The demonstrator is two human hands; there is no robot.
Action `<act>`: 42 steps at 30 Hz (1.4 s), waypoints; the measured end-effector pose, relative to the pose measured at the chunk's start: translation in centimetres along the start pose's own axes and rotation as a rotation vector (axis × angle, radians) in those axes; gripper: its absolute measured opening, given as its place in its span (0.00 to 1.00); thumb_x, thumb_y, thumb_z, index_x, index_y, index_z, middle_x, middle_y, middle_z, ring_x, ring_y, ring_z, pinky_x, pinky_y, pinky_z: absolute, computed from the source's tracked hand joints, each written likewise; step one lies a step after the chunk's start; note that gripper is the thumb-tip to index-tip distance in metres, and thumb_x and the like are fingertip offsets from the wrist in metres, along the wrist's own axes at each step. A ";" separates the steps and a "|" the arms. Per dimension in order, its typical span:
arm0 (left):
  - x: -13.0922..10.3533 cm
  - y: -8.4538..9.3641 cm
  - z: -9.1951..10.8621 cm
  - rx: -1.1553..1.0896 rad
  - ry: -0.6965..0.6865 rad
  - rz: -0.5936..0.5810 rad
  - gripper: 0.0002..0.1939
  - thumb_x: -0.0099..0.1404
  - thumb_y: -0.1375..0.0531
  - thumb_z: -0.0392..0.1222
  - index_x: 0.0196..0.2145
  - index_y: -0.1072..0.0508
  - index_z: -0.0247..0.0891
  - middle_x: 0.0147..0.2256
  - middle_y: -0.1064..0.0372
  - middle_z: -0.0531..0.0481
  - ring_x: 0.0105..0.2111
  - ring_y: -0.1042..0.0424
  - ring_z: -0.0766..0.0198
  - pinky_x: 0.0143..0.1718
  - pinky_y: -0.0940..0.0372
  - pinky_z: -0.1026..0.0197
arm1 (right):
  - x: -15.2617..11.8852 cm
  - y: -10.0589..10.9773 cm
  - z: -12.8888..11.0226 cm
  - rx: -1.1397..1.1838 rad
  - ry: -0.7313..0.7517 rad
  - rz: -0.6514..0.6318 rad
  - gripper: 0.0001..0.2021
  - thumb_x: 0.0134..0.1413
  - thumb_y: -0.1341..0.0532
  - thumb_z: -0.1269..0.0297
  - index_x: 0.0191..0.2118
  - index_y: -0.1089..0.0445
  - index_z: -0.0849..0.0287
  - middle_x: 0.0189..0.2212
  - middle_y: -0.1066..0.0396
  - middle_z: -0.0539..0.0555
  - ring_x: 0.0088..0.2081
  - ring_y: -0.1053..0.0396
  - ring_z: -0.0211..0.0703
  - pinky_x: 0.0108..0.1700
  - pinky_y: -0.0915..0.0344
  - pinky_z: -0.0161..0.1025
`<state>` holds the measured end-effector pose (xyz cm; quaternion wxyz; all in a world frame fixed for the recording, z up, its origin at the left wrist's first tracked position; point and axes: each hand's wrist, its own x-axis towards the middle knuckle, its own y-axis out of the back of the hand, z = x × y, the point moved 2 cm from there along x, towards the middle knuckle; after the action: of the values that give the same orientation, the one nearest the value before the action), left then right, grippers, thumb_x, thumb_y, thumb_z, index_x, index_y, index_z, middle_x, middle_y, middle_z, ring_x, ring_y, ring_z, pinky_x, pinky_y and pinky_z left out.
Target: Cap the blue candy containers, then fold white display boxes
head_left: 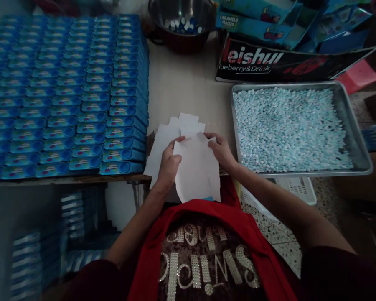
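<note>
A white cardboard piece (194, 167) is held up between both hands at the table's front edge. My left hand (171, 162) grips its left side, thumb on top. At the upper right side of the card, my right hand (218, 149) has its fingers closed on the edge. More flat white card sheets (160, 144) with tabbed ends lie under and behind it, partly hidden by the hands and the held piece. A small blue patch shows at the card's lower edge, near the red apron (194, 206).
Stacked blue boxes (65, 96) fill the left side. A metal tray (362, 142) of small pale-blue pieces lies at the right. Behind are a metal bowl (188, 39) and a black carton (288, 65) holding blue packaging. More blue boxes (28, 259) sit low at the left.
</note>
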<state>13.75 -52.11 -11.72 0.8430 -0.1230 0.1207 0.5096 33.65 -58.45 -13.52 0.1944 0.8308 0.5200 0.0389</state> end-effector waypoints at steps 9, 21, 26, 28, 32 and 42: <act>0.7 -0.4 -0.1 0.012 -0.031 -0.100 0.23 0.66 0.35 0.58 0.50 0.21 0.39 0.45 0.20 0.44 0.44 0.23 0.53 0.48 0.29 0.53 | -2.3 1.6 -0.4 -0.411 0.154 -0.032 0.17 0.66 0.47 0.64 0.45 0.20 0.59 0.45 0.21 0.61 0.49 0.24 0.53 0.57 0.31 0.50; 0.1 -1.4 0.8 0.205 -0.160 0.018 0.10 0.66 0.35 0.49 0.40 0.25 0.41 0.48 0.24 0.46 0.57 0.28 0.48 0.63 0.36 0.51 | -2.5 -0.2 -4.1 -0.738 0.134 -0.116 0.18 0.63 0.47 0.74 0.50 0.22 0.65 0.55 0.27 0.69 0.45 0.26 0.53 0.44 0.30 0.47; 0.2 -2.4 -0.2 0.198 -0.207 0.101 0.12 0.71 0.38 0.53 0.42 0.27 0.42 0.47 0.28 0.47 0.50 0.28 0.57 0.55 0.35 0.58 | -2.9 0.2 -4.0 -0.611 0.129 0.027 0.22 0.61 0.50 0.76 0.57 0.30 0.59 0.52 0.25 0.63 0.48 0.27 0.54 0.48 0.31 0.48; 0.1 -2.5 -0.3 0.192 -0.245 0.164 0.14 0.72 0.38 0.54 0.47 0.30 0.44 0.42 0.30 0.50 0.43 0.30 0.60 0.51 0.35 0.59 | -3.2 0.4 -3.6 -0.509 0.106 0.085 0.22 0.60 0.48 0.74 0.59 0.34 0.56 0.49 0.24 0.60 0.49 0.26 0.53 0.50 0.31 0.49; 0.0 -2.5 0.4 0.296 -0.339 0.170 0.13 0.77 0.43 0.53 0.52 0.31 0.45 0.40 0.31 0.51 0.41 0.31 0.60 0.51 0.36 0.58 | -3.5 0.6 -2.8 -0.359 0.040 0.149 0.23 0.58 0.44 0.70 0.59 0.40 0.53 0.47 0.23 0.56 0.48 0.24 0.52 0.51 0.31 0.49; 1.9 -1.2 1.9 0.447 -0.174 0.091 0.14 0.68 0.35 0.47 0.27 0.30 0.42 0.30 0.29 0.53 0.35 0.32 0.60 0.45 0.35 0.58 | -3.7 1.6 -2.6 -0.328 0.012 0.065 0.23 0.57 0.37 0.66 0.58 0.36 0.52 0.52 0.22 0.56 0.48 0.23 0.51 0.51 0.28 0.49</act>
<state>15.85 -50.42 -10.47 0.8326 0.1164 0.1629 0.5164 32.65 -61.59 -10.04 0.3228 0.8041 0.4808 0.1344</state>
